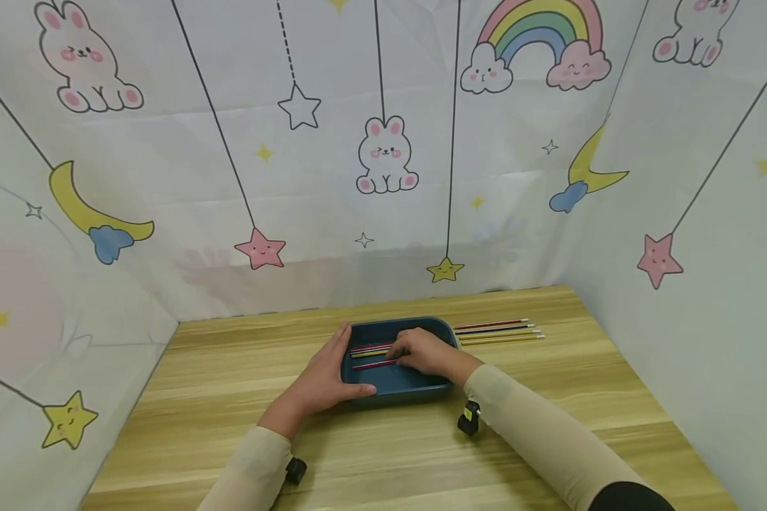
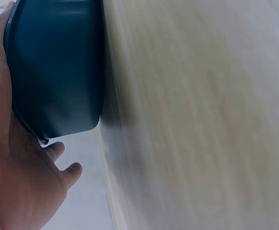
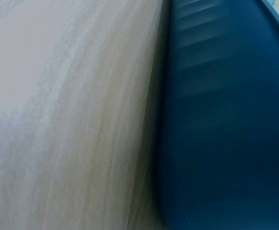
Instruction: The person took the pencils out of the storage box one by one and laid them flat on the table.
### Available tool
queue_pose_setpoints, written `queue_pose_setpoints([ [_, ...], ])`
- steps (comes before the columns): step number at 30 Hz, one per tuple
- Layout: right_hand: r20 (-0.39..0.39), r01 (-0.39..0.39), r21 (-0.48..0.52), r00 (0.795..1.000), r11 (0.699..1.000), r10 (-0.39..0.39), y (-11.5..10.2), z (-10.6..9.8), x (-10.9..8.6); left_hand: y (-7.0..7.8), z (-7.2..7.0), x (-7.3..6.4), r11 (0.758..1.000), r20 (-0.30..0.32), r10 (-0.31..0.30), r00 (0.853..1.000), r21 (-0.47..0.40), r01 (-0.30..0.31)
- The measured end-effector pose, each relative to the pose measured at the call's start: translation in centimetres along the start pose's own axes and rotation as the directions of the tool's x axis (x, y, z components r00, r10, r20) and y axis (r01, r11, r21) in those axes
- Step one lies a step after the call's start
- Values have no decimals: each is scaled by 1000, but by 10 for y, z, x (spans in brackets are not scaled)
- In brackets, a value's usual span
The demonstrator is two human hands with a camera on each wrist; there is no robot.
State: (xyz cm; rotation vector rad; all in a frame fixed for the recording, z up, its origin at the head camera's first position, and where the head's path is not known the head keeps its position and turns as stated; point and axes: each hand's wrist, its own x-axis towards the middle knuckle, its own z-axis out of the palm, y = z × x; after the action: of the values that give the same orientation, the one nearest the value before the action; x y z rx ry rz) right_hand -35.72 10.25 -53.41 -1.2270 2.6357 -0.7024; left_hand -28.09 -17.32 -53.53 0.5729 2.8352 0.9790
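In the head view a dark blue tray (image 1: 390, 399) stands on the wooden table. My left hand (image 1: 319, 376) holds its left side and front corner, thumb along the front rim, fingers at the left wall. The left wrist view shows this hand (image 2: 19, 177) against the tray's outer wall (image 2: 58, 72). My right hand (image 1: 425, 351) reaches inside the tray, its curled fingertips pinching the end of a red pencil (image 1: 372, 365). Behind that pencil lie several more pencils (image 1: 369, 351), partly hidden by the fingers. The right wrist view shows only the tray's outside (image 3: 226, 120) and the table.
Several pencils with white ends (image 1: 498, 332) lie side by side on the table (image 1: 550, 404), right of the tray. Behind and beside the table hangs a white cloth (image 1: 319, 206) printed with rabbits, stars and moons.
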Motion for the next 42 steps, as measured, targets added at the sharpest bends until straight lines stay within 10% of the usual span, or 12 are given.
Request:
queue_pose_setpoints([
  [24, 15, 87, 94, 996, 992, -88, -3, -7, -2, -1, 0, 1, 1000, 5, 16, 1000, 7, -16],
  [42, -43, 85, 171, 996, 982, -79, -14, -52, -29, 3, -1, -2, 1000, 3, -3, 1000, 11, 3],
])
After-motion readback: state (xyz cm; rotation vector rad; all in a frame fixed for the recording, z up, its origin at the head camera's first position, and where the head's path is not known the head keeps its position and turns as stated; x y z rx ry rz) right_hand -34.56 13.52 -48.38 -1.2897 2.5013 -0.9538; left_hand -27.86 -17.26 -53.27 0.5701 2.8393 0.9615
